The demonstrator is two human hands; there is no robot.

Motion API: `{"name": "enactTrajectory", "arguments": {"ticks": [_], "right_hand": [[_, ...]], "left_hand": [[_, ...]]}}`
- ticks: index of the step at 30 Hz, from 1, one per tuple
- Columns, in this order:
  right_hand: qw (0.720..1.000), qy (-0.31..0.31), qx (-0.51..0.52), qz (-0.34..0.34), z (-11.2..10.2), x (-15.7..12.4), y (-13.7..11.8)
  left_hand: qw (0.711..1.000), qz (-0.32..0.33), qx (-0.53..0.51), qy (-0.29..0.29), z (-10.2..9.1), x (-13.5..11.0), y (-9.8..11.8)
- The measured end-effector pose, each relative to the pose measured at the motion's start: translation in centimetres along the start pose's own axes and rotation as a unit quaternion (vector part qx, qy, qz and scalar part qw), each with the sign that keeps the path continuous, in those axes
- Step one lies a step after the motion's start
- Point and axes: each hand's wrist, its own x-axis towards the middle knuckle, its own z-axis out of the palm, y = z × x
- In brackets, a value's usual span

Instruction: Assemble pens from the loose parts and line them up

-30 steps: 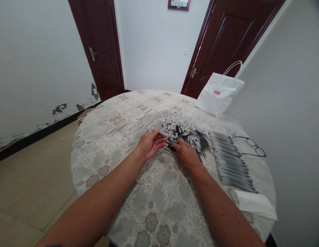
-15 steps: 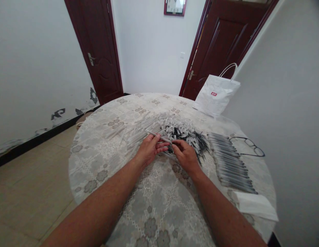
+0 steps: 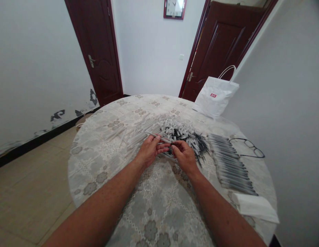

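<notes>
A white bag (image 3: 214, 97) stands by the far right edge of the worktop (image 3: 97, 164). Dark-framed glasses (image 3: 254, 148) lie near the right edge. A clock (image 3: 174, 8) hangs beyond.

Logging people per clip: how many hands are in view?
2: the left hand holds a slim pale stick, and the right hand is at the stick's right end, both by the loose pile. No other hands show.

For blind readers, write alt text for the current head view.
A person's left hand holds a thin stick, the right hand at its right end, by a heap of pale and black pieces on a round table. To the right lie a row of grey sticks and eyeglasses; farther back stands a white bag.
</notes>
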Motion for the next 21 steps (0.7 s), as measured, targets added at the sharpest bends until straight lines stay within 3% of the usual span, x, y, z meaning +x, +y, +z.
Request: {"name": "enactTrajectory", "arguments": {"ticks": [15,21], "right_hand": [[0.999,0.014,-0.025,-0.033,-0.36,0.09,0.04],[0.982,0.045,-0.135,-0.128,-0.39,-0.19,-0.28]], "left_hand": [[0.999,0.007,0.033,-0.006,-0.07,0.05,-0.31],[0.999,0.012,0.049,-0.011,-0.11,0.02,-0.28]]}}
